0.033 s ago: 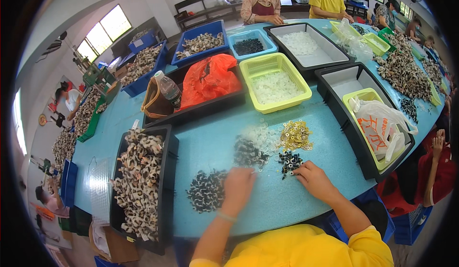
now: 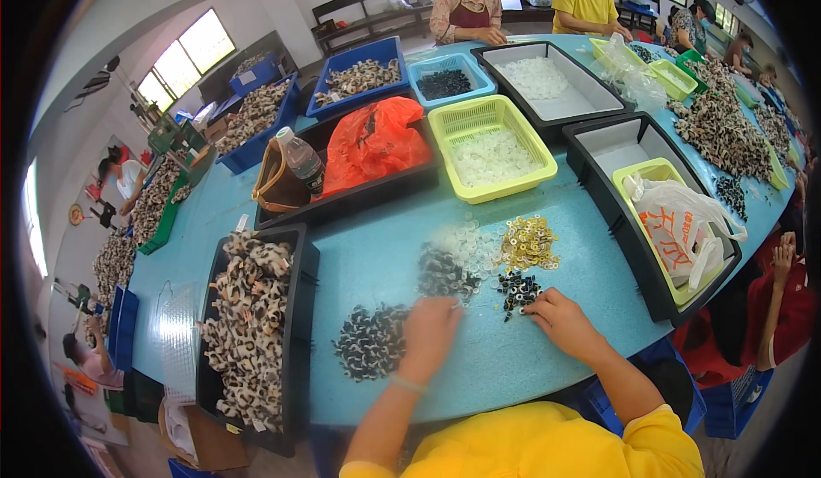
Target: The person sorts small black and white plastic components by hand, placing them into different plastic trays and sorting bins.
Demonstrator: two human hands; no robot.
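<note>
My left hand [image 2: 430,334], blurred, is beside the grey-black part of a small heap of parts [image 2: 449,274]. Its fingers look pressed together; whatever they hold is too small to make out. My right hand [image 2: 562,320] rests on the table at the near edge of a small pile of black rings [image 2: 517,290], thumb and fingertips closed at a tiny part I cannot make out. Behind it lie yellow rings [image 2: 528,243], with clear rings [image 2: 481,245] to their left. Left of my left hand sits a pile of black-and-white assembled pieces [image 2: 369,342].
A black bin [image 2: 305,298] of cream-and-dark pieces stands at left. Behind are a yellow basket [image 2: 436,127] of clear rings and a black tray [image 2: 410,179] with a red bag. A black tray [image 2: 599,209] holding a bagged basket bounds the right. Co-workers sit around the blue table [image 2: 359,264].
My left hand has shifted very slightly to the right. The right hand and the piles look the same.
</note>
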